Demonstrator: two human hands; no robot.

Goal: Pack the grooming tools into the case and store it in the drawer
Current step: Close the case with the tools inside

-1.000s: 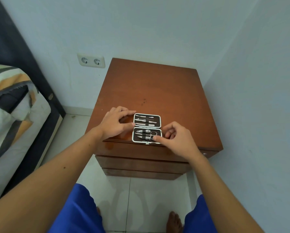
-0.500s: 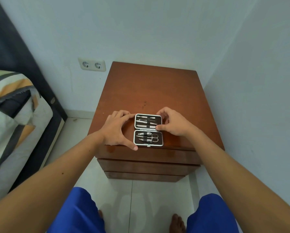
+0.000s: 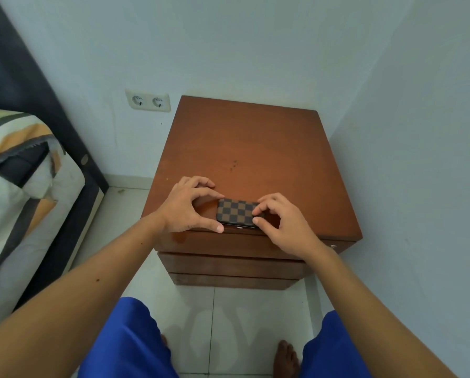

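The grooming case (image 3: 236, 213) lies folded shut near the front edge of the brown wooden nightstand (image 3: 255, 148). Its brown and black checkered cover faces up and a small clasp shows on its front edge. The tools inside are hidden. My left hand (image 3: 186, 207) pinches the case's left end between forefinger and thumb. My right hand (image 3: 280, 221) holds the right end, fingertips on the cover and thumb at the front edge. The drawer fronts (image 3: 228, 264) below the top are closed.
A bed with a striped cover (image 3: 18, 192) and dark frame stands at the left. A double wall socket (image 3: 148, 100) is behind the nightstand. The right wall runs close to the nightstand. My legs in blue shorts and bare feet are on the white tiled floor (image 3: 236, 309).
The case, open with its tools showing in the earlier frames, has been folded shut. Both hands now hold its two ends.
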